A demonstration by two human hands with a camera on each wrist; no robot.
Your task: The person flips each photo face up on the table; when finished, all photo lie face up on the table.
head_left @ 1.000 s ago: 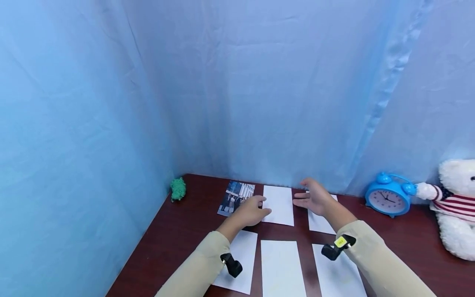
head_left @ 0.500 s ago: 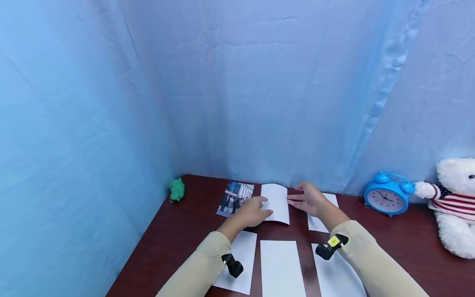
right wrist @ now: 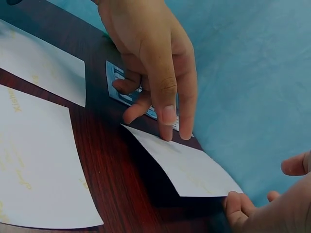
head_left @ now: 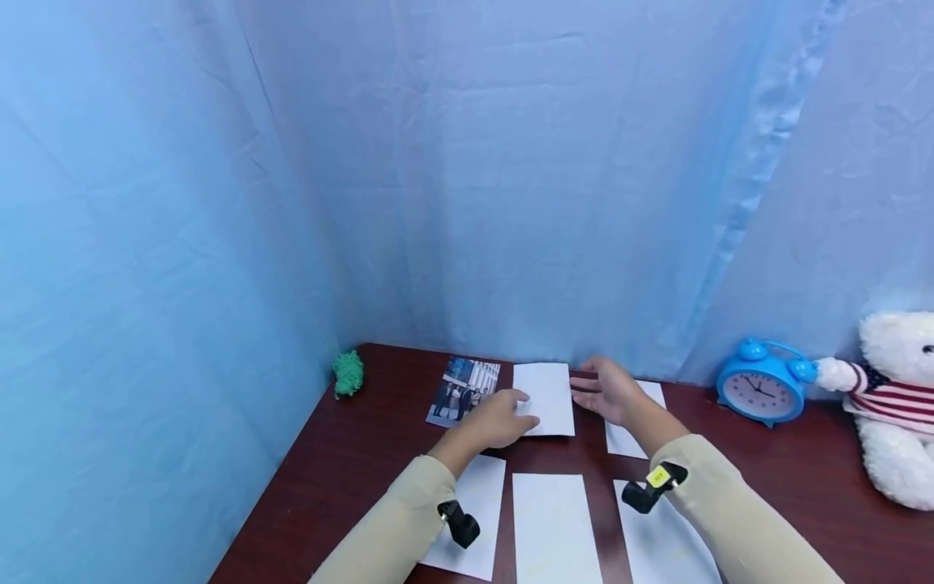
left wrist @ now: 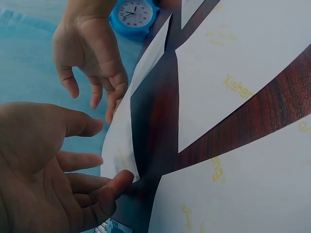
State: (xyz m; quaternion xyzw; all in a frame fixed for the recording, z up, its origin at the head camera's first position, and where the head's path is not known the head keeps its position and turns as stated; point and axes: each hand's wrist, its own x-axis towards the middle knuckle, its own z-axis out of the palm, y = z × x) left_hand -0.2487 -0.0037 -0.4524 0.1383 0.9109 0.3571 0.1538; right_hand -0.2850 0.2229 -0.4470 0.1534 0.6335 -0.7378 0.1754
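A white sheet [head_left: 552, 393] with faint yellow lettering, like the back of a photo print, lies in the far row of the table. Over its left edge rests my left hand [head_left: 492, 422], thumb and forefinger apart with fingertips on the paper. My right hand [head_left: 611, 395] has its fingertips at the sheet's right edge, the thumb held apart. In the right wrist view, the sheet [right wrist: 194, 170] slopes with its near edge raised and a dark shadow below. Left of it a photo [head_left: 454, 393] of a group of people lies face up, partly covered by my left hand.
Several more white sheets lie around: one behind the right hand [head_left: 627, 438] and a near row including a middle one [head_left: 554, 527]. A green yarn bundle [head_left: 348, 373] sits at the far left corner. Right stand a blue alarm clock [head_left: 762, 391] and a white teddy bear [head_left: 901, 405].
My right hand has moved left to the sheet's right edge. The sheet bowed upward between the hands, then flattened. My left hand has stayed nearly in place.
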